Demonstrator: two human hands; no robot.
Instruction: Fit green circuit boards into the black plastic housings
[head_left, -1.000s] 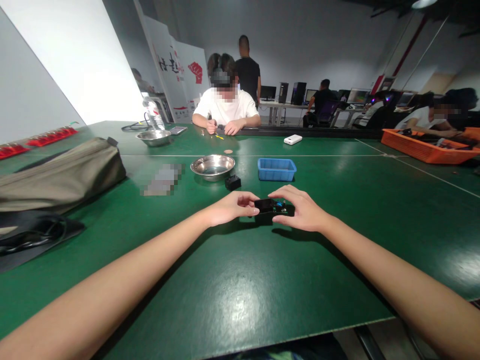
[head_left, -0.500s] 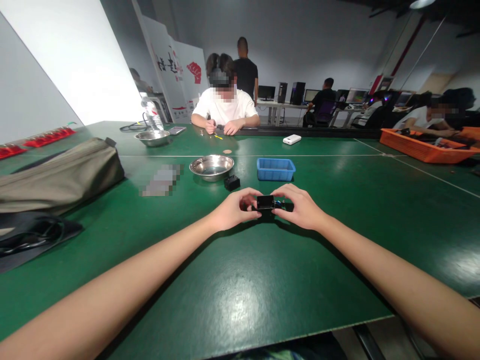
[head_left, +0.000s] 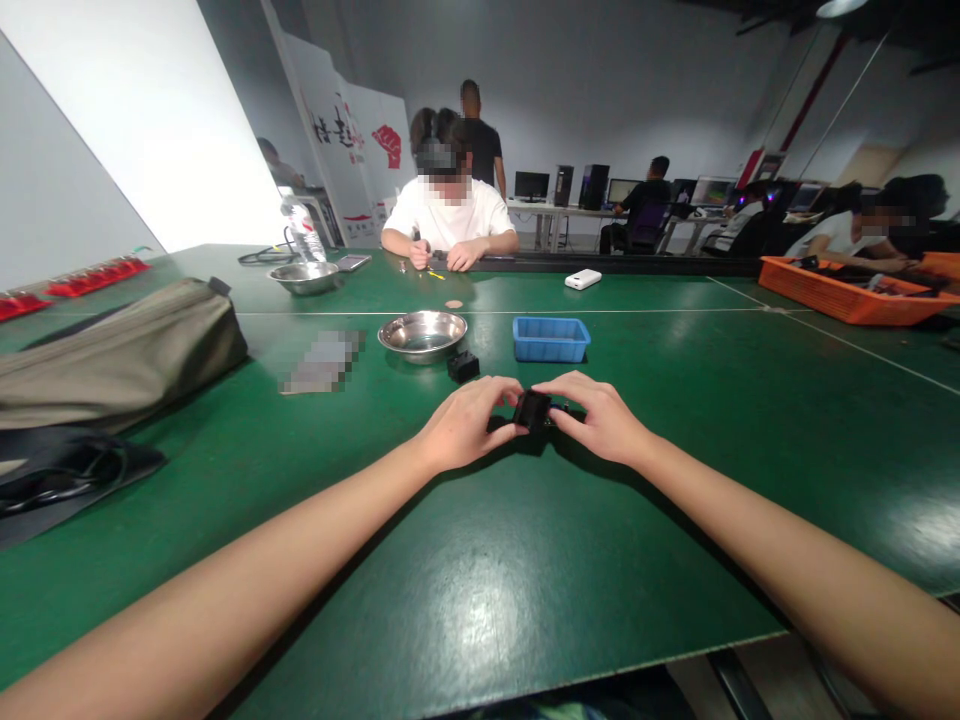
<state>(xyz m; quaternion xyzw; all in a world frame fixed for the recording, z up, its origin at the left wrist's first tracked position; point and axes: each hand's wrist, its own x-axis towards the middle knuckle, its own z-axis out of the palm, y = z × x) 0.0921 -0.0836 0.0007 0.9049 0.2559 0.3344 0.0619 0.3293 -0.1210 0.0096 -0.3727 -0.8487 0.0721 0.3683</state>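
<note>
Between both hands is a small black box-shaped housing [head_left: 533, 410], held just over the green table [head_left: 465, 560]. My left hand [head_left: 474, 420] grips its left side between thumb and fingers. My right hand [head_left: 596, 415] is closed at its right side, where a bit of blue and some small parts show by the fingertips; what they are exactly I cannot make out. Just beyond my left hand a black block [head_left: 463, 367] lies on the table. It sits beside a shiny metal bowl [head_left: 422, 338]. Further right stands a blue plastic tray [head_left: 551, 341].
A grey-brown bag [head_left: 127, 345] and a dark cap-like item [head_left: 67, 475] lie at the left. Across the table a person in white [head_left: 450, 215] works with their hands. A white power-bank-like device [head_left: 583, 280], a second bowl [head_left: 304, 278] and an orange basket [head_left: 847, 290] stand further off.
The black housing has been tilted and turned in my hands, so its open hollow no longer faces me squarely. Behind, the standing person has shifted slightly left.
</note>
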